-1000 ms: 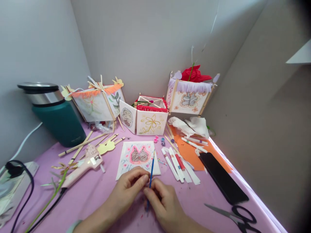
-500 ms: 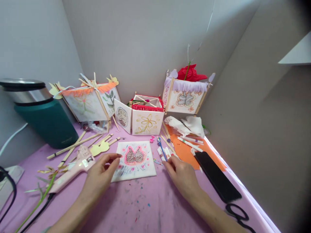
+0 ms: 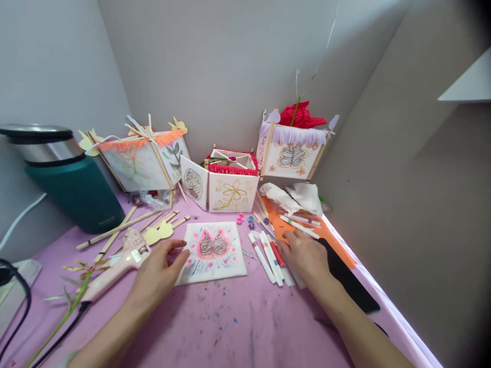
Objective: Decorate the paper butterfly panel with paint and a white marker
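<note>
A white canvas panel (image 3: 240, 260) lies flat on the table, painted with a brown-striped, pink-edged butterfly shape and blue strokes. My left hand (image 3: 161, 263) is at its left edge, thumb and index finger apart with nothing between them. Over the right side of several white markers (image 3: 263, 258) is my right hand (image 3: 307, 255), fingers bent downward. A thin bluish paintbrush (image 3: 268, 231) runs to its thumb and index tips; the grip is partly hidden. Beyond the markers stand a small blue paint pot (image 3: 251, 222) and a pink one (image 3: 240, 219).
Decorated panel boxes (image 3: 233, 193) stand along the wall. On the left are a teal tumbler (image 3: 72, 189), a pink glue gun (image 3: 111, 273) and wooden sticks (image 3: 123, 230). Orange paper (image 3: 337, 245) and a black phone (image 3: 355, 278) lie at the right, partly behind my arm.
My right hand has moved right and slightly away from me, taking the paintbrush out of the blue pot and uncovering the markers. My left hand has barely moved.
</note>
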The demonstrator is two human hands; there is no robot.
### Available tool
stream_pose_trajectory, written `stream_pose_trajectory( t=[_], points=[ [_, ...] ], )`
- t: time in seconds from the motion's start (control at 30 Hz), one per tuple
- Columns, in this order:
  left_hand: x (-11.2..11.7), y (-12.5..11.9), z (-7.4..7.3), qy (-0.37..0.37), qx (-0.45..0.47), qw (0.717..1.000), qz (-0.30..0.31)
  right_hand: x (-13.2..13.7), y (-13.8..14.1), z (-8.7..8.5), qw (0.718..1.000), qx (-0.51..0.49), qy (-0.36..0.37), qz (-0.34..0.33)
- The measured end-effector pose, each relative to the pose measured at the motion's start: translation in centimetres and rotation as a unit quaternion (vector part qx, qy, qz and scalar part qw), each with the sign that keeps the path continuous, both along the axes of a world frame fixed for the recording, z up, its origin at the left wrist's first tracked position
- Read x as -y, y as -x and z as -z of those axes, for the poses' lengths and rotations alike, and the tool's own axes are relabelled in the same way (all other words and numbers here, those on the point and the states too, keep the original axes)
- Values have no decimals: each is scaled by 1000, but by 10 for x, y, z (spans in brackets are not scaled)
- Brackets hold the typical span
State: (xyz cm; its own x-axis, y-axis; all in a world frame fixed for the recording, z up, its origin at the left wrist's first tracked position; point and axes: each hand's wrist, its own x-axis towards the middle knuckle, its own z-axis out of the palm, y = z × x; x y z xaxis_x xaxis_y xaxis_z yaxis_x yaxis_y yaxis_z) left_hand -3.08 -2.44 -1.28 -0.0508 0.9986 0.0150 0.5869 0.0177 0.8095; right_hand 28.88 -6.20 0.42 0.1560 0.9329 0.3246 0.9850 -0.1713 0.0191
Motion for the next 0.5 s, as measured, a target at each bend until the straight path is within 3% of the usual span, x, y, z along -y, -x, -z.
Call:
stream_pose_trajectory(
  t=[0.1, 0.17, 0.23, 0.37, 0.5],
  points=[
    [-2, 3, -1, 20, 90, 996, 4, 8, 15, -8, 985, -160, -38, -53],
    [-2, 3, -6, 41, 141, 989, -1, 15, 34, -10, 951, -288, -2, -110],
    [0, 2, -14, 66, 173, 983, -9, 21, 54, -8, 923, -353, 47, -144],
    [5, -3, -22, 105, 223, 969, -23, 26, 78, 6, 893, -417, 83, -145],
    [8, -5, -20, 107, 278, 954, -25, 23, 79, 20, 845, -516, 77, -122]
  ],
)
